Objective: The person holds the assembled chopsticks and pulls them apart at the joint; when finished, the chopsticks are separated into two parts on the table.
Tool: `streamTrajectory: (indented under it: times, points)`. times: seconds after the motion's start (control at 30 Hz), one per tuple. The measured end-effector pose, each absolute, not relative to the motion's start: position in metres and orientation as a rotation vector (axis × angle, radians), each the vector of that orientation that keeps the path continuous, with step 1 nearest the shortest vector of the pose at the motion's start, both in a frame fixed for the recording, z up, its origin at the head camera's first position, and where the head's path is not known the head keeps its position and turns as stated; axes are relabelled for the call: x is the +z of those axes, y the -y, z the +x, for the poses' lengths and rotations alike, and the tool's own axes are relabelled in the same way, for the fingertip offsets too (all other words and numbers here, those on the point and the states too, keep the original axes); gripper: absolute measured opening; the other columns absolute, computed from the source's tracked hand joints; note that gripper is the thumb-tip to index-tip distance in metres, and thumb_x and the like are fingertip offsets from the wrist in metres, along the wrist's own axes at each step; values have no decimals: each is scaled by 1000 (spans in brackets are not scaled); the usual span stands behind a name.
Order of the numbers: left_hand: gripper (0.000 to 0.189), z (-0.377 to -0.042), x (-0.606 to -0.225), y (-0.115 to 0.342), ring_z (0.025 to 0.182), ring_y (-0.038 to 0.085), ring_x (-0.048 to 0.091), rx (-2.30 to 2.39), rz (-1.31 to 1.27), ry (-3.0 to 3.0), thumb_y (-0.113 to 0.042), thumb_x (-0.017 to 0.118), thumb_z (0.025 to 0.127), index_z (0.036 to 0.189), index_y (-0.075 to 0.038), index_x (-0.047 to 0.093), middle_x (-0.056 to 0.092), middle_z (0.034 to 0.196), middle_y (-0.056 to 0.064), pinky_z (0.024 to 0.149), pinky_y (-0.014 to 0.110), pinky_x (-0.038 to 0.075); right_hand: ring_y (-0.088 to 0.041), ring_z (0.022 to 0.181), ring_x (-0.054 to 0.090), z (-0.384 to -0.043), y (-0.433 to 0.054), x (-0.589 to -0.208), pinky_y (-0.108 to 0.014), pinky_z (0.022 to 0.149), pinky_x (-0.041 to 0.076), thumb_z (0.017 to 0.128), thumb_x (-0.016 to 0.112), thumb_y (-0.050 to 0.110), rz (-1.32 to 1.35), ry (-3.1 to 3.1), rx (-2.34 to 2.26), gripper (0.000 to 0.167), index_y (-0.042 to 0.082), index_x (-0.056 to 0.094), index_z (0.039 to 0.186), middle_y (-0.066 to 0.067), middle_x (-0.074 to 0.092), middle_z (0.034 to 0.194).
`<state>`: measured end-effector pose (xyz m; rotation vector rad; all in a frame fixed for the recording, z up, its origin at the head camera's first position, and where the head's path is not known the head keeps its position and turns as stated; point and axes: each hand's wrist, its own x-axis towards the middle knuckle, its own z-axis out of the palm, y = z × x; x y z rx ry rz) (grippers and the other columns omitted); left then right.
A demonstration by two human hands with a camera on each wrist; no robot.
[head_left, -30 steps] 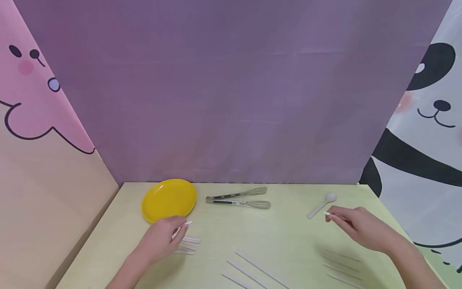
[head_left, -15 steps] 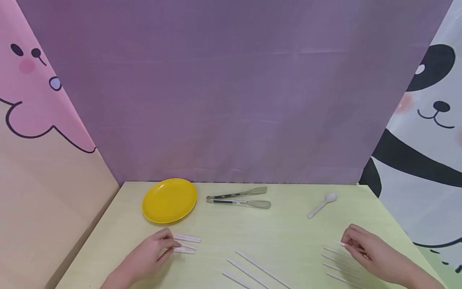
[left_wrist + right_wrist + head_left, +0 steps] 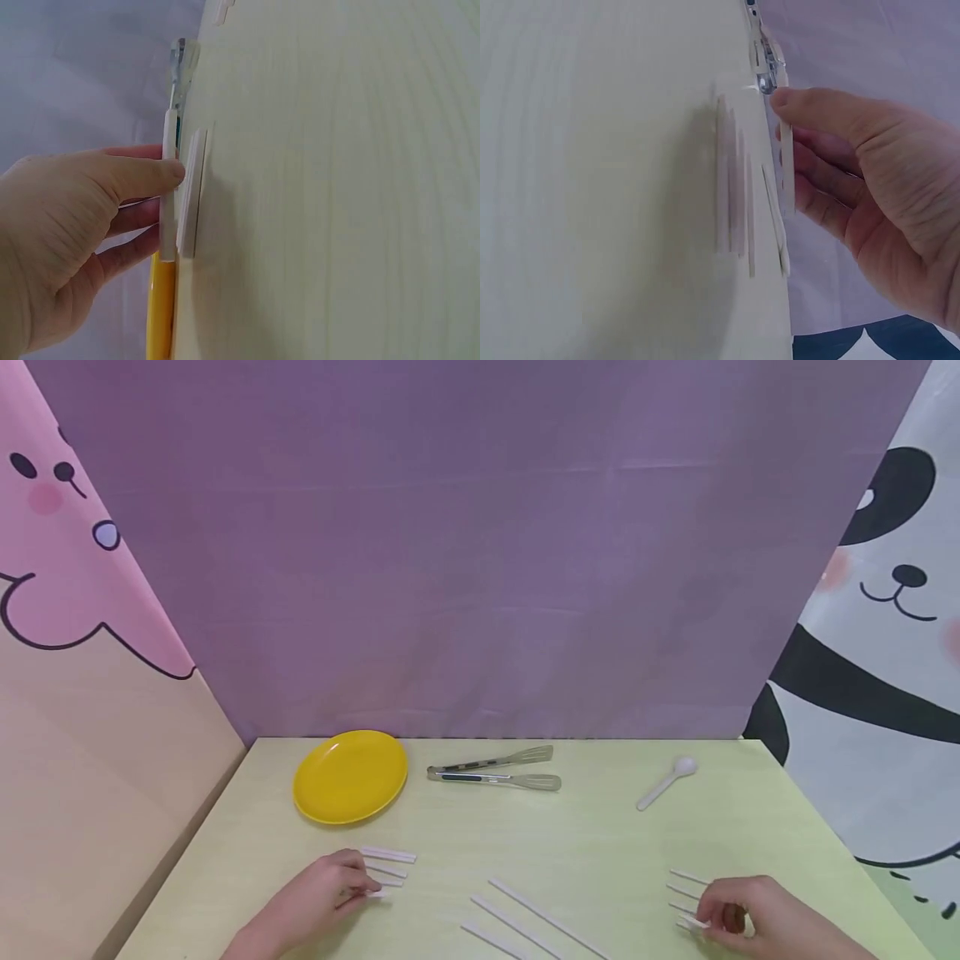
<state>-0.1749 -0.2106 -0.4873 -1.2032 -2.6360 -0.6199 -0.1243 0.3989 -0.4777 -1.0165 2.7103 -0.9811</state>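
Three long sticks (image 3: 517,928) lie between the hands on the counter (image 3: 600,827). Yellow plate (image 3: 350,777) is near its back left corner, tongs (image 3: 476,778) near its back edge, spoon (image 3: 660,792) toward its back right corner. Left hand (image 3: 322,893) has narrow grip, pinching one white stick (image 3: 168,225) beside the left row (image 3: 388,855); right hand (image 3: 757,906) likewise pinches another stick (image 3: 788,172) by the right row (image 3: 686,891).

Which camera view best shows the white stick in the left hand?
Left wrist: the white stick shows lengthwise with both ends visible, hidden only around its middle by the left hand. The head view shows just a short end beyond the fingers; in the right wrist view it cannot be made out.
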Motion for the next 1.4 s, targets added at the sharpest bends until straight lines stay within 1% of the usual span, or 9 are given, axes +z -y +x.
streamTrajectory:
  times: [0.2,0.4,0.6,0.8,0.9,1.03,1.13,1.23,1.4]
  points:
    - [15,-180,-489,205,81,-4,56,-690,-1192,2752,-3,84,88,99,-14,84,68,92,-11,73,19,55,9,69,50,-122,-396,-478,-20,57,43,96,78,14,-792,-2624,-884,11,23,74,91,22,59,77]
    - [16,-181,-490,203,82,-6,54,-733,-1134,2848,-4,82,91,101,-15,84,67,95,-13,74,19,55,6,66,52,-120,-394,-477,-21,57,43,95,79,21,-632,-2601,-825,9,27,75,89,21,59,73]
    - [16,-184,-493,201,82,-6,54,-670,-1085,2899,-7,82,91,102,-19,84,66,96,-16,76,21,56,9,68,49,-123,-398,-482,-19,57,43,94,80,16,-784,-2670,-765,12,25,74,89,24,57,77]
    - [17,-185,-496,203,84,-4,53,-629,-1094,2882,-6,82,91,101,-19,85,64,95,-16,77,23,56,9,69,50,-122,-397,-483,-19,59,44,92,81,18,-762,-2680,-765,14,27,73,87,25,57,76]
    - [18,-184,-495,203,85,-3,53,-627,-1101,2858,-5,82,90,101,-19,85,63,94,-15,77,23,56,10,68,49,-122,-394,-482,-18,58,43,91,82,17,-810,-2728,-757,18,30,71,85,25,55,74]
    - [14,-185,-487,199,84,-3,52,-628,-1037,2870,-11,82,91,99,-21,84,62,93,-16,76,22,54,11,69,47,-132,-386,-477,-17,58,41,94,80,17,-902,-2771,-763,20,32,69,86,26,53,74]
    - [10,-188,-478,188,84,-3,53,-625,-1035,2835,-13,82,92,97,-22,83,64,91,-16,76,23,54,13,69,46,-142,-376,-472,-14,58,41,94,80,14,-1041,-2841,-765,21,30,69,89,27,54,76]
    - [11,-192,-469,171,85,-1,57,-630,-1096,2784,-11,82,92,97,-20,83,66,91,-14,78,23,55,14,68,45,-150,-361,-468,-10,58,39,93,79,8,-1178,-2926,-769,24,29,68,88,27,54,76]
    - [11,-199,-457,132,86,3,62,-665,-1193,2762,-11,79,94,100,-19,84,67,91,-13,81,20,55,14,65,42,-158,-328,-460,-9,58,40,96,75,7,-1228,-2927,-808,23,27,68,88,26,53,74]
